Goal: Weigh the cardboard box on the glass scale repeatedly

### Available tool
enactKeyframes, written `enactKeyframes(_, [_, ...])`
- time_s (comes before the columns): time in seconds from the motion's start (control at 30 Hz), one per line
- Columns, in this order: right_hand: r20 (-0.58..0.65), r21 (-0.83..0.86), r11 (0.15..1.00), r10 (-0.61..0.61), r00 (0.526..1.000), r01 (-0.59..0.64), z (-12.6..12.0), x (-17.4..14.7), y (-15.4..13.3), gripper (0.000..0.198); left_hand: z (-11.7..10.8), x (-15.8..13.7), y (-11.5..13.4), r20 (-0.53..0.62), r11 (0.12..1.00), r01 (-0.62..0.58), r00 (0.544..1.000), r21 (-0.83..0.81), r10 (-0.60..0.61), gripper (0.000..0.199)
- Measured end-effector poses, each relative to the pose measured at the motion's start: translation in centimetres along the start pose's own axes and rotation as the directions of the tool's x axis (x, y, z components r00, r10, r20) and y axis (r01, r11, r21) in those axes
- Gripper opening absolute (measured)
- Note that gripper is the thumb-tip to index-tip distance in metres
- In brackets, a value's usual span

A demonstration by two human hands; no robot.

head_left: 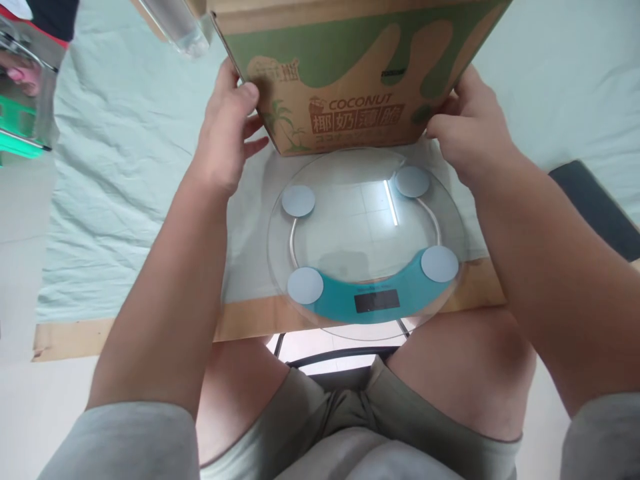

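Note:
A brown cardboard box [350, 100] with green print and the word COCONUT is gripped between my two hands, at the far edge of a round glass bathroom scale [360, 227]. My left hand [233, 120] has its thumb on the box's left edge and its fingers around the side. On the right side, my right hand [467, 123] is closed around the lower corner, its fingertips partly hidden. The scale has a teal band, a dark display and round pale pads. Whether the box's bottom touches the glass cannot be made out.
A pale green cloth [125, 167] covers the table, whose wooden front edge [250, 319] runs under the scale. A dark flat object [597, 208] lies at the right. A clear plastic container [180, 30] stands behind the box, and a green basket [20, 123] is at far left.

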State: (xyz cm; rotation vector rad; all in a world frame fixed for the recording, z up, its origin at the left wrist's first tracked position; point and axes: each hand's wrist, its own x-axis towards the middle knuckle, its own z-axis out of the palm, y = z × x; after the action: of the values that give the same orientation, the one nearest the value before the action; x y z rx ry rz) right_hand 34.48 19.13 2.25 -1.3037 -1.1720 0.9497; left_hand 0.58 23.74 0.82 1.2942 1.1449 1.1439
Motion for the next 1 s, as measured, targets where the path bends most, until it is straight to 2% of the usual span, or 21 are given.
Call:
enactKeyframes(0.03, [-0.057, -0.015, 0.999, 0.029, 0.998, -0.030, -0.3, -0.5, -0.8, 0.067, -0.4, -0.6, 0.4, -0.106, 1.000, 0.005, 0.994, 0.028, -0.002, 0.052])
enactKeyframes(0.1, [-0.234, 0.002, 0.999, 0.036, 0.972, -0.037, -0.9, -2.4, -2.5, 0.054, -0.9, -2.8, 1.7, -0.321, 0.997, -0.053, 0.945, 0.050, 0.067, 0.024])
enactKeyframes(0.13, [-0.331, 0.024, 1.000, 0.013, 0.943, -0.005, -1.1, -3.7, -3.3, 0.044, -0.9, -4.4, 2.4, -0.387, 0.993, -0.110, 0.914, 0.050, 0.120, 0.014])
enactKeyframes(0.17, [-0.421, 0.055, 0.997, -0.024, 0.907, 0.052, -1.3, -5.4, -3.9, 0.031, -0.8, -6.3, 3.1, -0.412, 0.983, -0.176, 0.894, 0.045, 0.179, 0.015])
enactKeyframes(0.2, [-0.494, 0.069, 0.990, -0.072, 0.866, 0.121, -1.3, -7.1, -4.3, 0.023, -0.5, -8.3, 3.7, -0.389, 0.973, -0.230, 0.894, 0.035, 0.225, 0.020])
enactKeyframes(0.3, [-0.489, -0.004, 0.946, -0.285, 0.824, 0.324, -1.1, -11.8, -3.9, 0.016, 1.0, -13.9, 4.5, -0.264, 0.959, -0.282, 0.924, 0.019, 0.277, 0.027])
enactKeyframes(0.33, [-0.474, -0.019, 0.937, -0.316, 0.822, 0.349, -1.1, -12.9, -3.4, 0.015, 1.5, -15.3, 4.4, -0.230, 0.963, -0.268, 0.937, 0.012, 0.263, 0.029])
enactKeyframes(0.4, [-0.457, -0.010, 0.951, -0.278, 0.845, 0.308, -1.3, -13.9, -2.1, 0.016, 2.1, -17.1, 4.0, -0.173, 0.974, -0.224, 0.959, 0.022, 0.225, 0.032])
enactKeyframes(0.53, [-0.463, 0.054, 0.982, -0.137, 0.876, 0.183, -2.3, -13.1, -0.8, 0.020, 2.2, -17.7, 3.0, -0.124, 0.985, -0.166, 0.977, 0.049, 0.171, 0.041])
enactKeyframes(0.87, [-0.533, 0.078, 0.976, -0.132, 0.836, 0.204, -2.1, -10.6, -0.5, 0.021, 1.3, -16.5, 1.8, -0.172, 0.996, -0.092, 0.981, 0.006, 0.091, 0.043])
enactKeyframes(0.93, [-0.516, 0.048, 0.979, -0.147, 0.844, 0.200, -2.0, -10.5, -0.3, 0.016, 1.4, -16.5, 1.8, -0.177, 0.998, -0.067, 0.982, 0.012, 0.068, 0.044])
enactKeyframes(1.0, [-0.458, -0.020, 0.984, -0.169, 0.873, 0.180, -2.0, -10.8, -0.4, 0.016, 1.5, -16.4, 1.9, -0.186, 0.999, -0.040, 0.982, 0.024, 0.044, 0.044])
